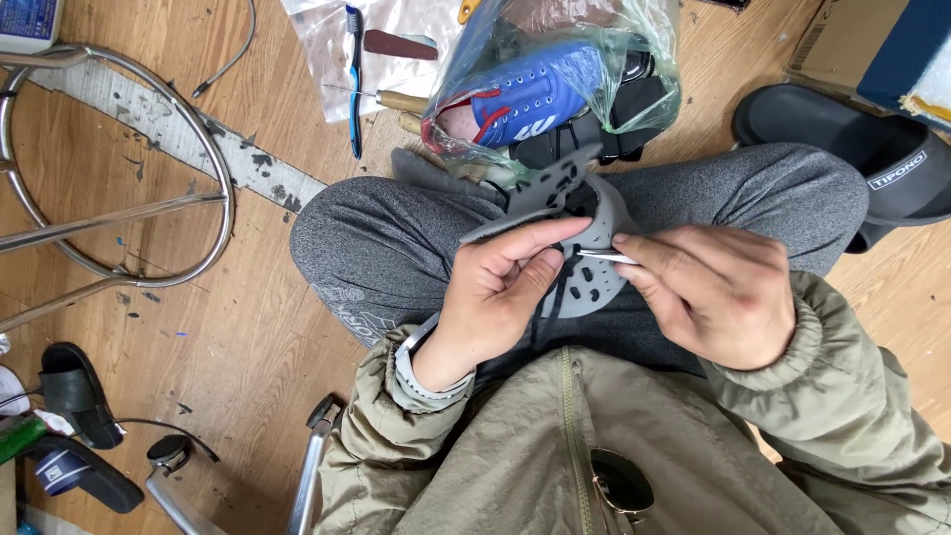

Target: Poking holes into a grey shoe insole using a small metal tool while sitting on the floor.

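Observation:
A grey perforated shoe upper (pixel 580 208) rests over my lap, with a dark thread hanging from its holes. My left hand (pixel 500 287) grips its near edge, thumb on top along the piece. My right hand (pixel 718 292) pinches a thin metal needle (pixel 606 257), its tip touching the grey piece right beside my left fingertips.
A clear plastic bag (pixel 555 79) holds a blue sneaker (pixel 530 99) just beyond my knees. A blue toothbrush (pixel 354 79) and an awl lie on a plastic sheet. A black slide sandal (pixel 852 149) sits at right, a metal stool frame (pixel 119 208) at left, more sandals at lower left.

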